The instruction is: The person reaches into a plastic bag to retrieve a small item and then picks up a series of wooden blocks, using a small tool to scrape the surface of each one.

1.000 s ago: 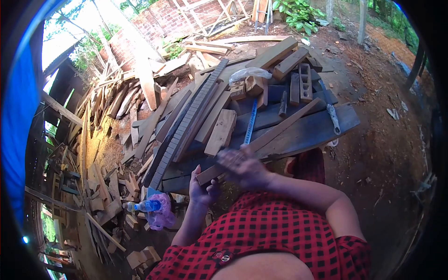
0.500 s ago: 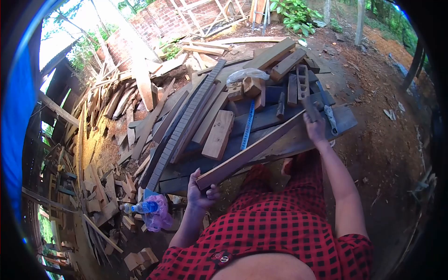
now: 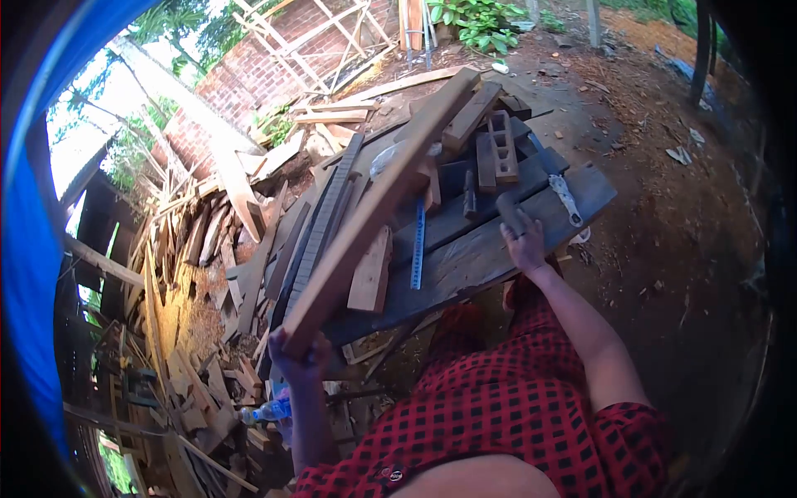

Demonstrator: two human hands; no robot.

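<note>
My left hand [image 3: 300, 355] is closed round the near end of a long wooden board [image 3: 374, 212]. The board slants up and away to the right over the work table [image 3: 465, 270], its far end towards the stacked timber. My right hand [image 3: 525, 244], apart from the board, grips a small dark block [image 3: 510, 213] above the table; its exact kind is not clear. Near that hand lie a white-handled tool [image 3: 564, 199] and a short dark rod [image 3: 470, 195]. A blue ruler [image 3: 418, 249] and a short wood block [image 3: 371, 270] lie between my hands.
A hollow brick-like block [image 3: 501, 148] and thick timbers [image 3: 471, 114] sit at the table's back. A dark ridged strip [image 3: 328, 220] lies along the left side. Scrap wood [image 3: 199, 386] and a plastic bottle [image 3: 267, 411] are at the lower left.
The board has swung from lying across in front of me to pointing away over the table. My right hand has left its far end, and my left hand has moved left.
</note>
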